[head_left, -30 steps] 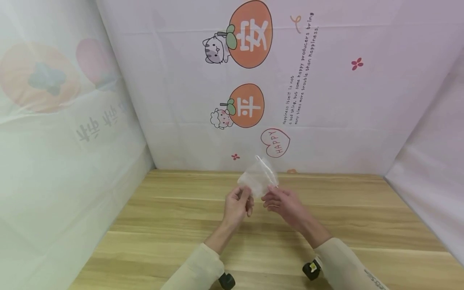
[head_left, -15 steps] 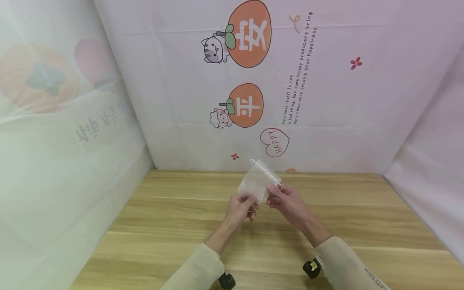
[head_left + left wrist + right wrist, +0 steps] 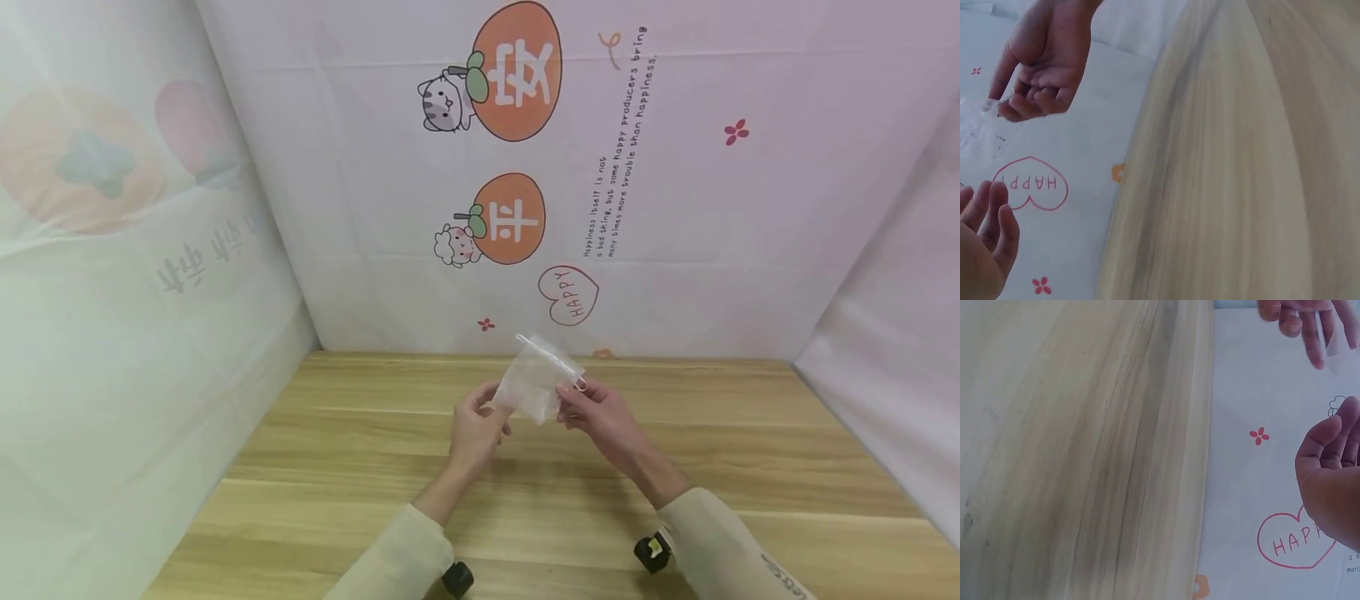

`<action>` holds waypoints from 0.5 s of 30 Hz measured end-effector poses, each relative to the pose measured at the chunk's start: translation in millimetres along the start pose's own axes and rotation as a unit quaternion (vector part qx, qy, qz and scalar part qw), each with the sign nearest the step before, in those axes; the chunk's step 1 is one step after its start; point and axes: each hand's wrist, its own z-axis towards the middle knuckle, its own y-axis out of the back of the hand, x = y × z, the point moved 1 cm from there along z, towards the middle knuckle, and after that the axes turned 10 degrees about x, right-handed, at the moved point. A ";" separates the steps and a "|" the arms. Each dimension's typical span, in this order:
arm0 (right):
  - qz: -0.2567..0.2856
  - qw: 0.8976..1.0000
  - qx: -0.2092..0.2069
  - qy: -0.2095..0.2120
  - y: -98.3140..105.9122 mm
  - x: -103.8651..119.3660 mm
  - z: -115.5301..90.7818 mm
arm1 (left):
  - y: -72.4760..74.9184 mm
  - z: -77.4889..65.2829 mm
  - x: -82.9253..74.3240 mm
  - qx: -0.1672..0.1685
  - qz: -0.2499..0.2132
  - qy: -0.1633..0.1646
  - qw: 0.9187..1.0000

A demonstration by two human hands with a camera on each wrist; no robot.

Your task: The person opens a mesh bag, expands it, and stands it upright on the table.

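Note:
In the head view, a small clear plastic bag [image 3: 534, 385] with a white cord loop at its top right corner tilts above the table. My right hand [image 3: 606, 423] pinches its right side between thumb and fingers. At the bag's lower left edge is my left hand [image 3: 474, 432], thumb and fingers spread apart around that edge. The left wrist view catches part of the bag [image 3: 975, 134] at the right fingertips, with the left fingers [image 3: 997, 219] loosely bent below. In the right wrist view the left hand [image 3: 1302, 322] is cut off by the top edge.
A wood-grain table [image 3: 360, 467] spreads beneath both hands. Behind it hangs a white printed cloth [image 3: 690, 275], and another white cloth [image 3: 142, 358] closes off the left side. A black wrist device [image 3: 651, 552] shows beside the right sleeve.
The left hand has slid left from the bag's bottom edge to its left edge, and its fingers have spread. The bag has turned slightly and sunk a little. The right hand keeps its pinch.

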 end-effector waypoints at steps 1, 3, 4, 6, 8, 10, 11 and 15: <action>-0.005 1.000 -0.004 0.001 0.8 -0.1 0.1 | 2.7 0.0 -1.1 -0.012 0.017 -0.020 1.000; -0.019 1.000 -0.011 0.002 2.2 -0.3 -0.1 | 6.8 0.5 -3.2 -0.033 0.052 -0.047 0.997; -0.025 1.000 -0.014 0.004 2.9 -0.5 -0.2 | 8.1 0.7 -3.6 -0.038 0.063 -0.053 0.996; -0.035 0.999 -0.020 0.004 3.6 -0.8 -0.3 | 9.4 1.1 -4.7 -0.048 0.080 -0.057 0.994; -0.046 0.999 -0.021 0.005 4.4 -1.5 -0.1 | 9.3 1.2 -5.1 -0.053 0.086 -0.053 0.993; -0.052 0.998 -0.024 0.006 4.5 -2.3 0.3 | 8.4 1.2 -4.6 -0.058 0.088 -0.046 0.993; -0.058 0.998 -0.024 0.004 4.5 -2.5 0.6 | 7.9 1.0 -4.3 -0.061 0.090 -0.043 0.993; -0.076 0.997 -0.028 -0.001 3.4 -2.3 1.4 | 5.9 1.1 -2.1 -0.073 0.095 -0.026 0.992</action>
